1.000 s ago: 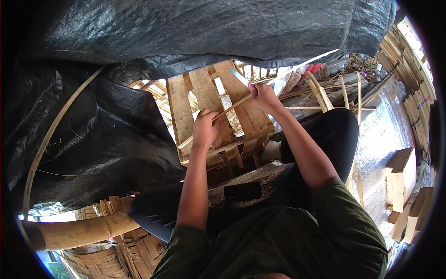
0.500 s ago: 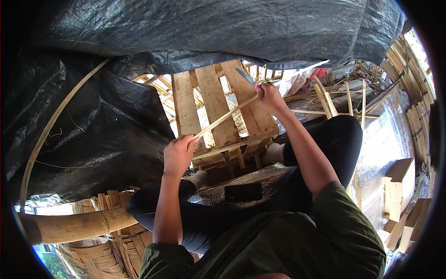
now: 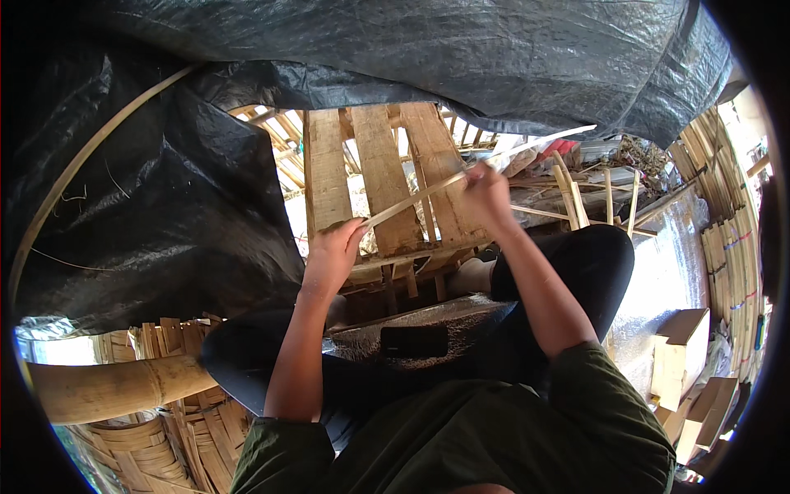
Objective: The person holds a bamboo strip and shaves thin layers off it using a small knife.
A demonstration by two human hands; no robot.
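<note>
A long, thin bamboo strip point(image 3: 411, 199) slants up to the right in front of me, its pale far end reaching past my right hand. My left hand point(image 3: 333, 249) is closed, pinching the strip's lower left end between thumb and fingers. Farther along the strip, my right hand point(image 3: 488, 198) is a blurred fist. The knife it grips, with a pink handle and bluish blade, shows clearly only in the earlier frame; motion smears the blade now. Whether the right fingers also touch the strip I cannot tell. Beneath both hands stands a slatted wooden platform point(image 3: 381, 165).
Black plastic sheeting point(image 3: 461, 58) hangs across the far side and left. Several split bamboo pieces point(image 3: 569, 193) stand by my right knee. A black flat rectangular object point(image 3: 414, 342) lies between my legs. At lower left is a thick bamboo pole point(image 3: 123, 391); at right, a cardboard box point(image 3: 679, 362).
My right hand has moved slightly nearer and to the right, and the knife has blurred. My left hand still holds the strip's end. The whole view has shifted a little.
</note>
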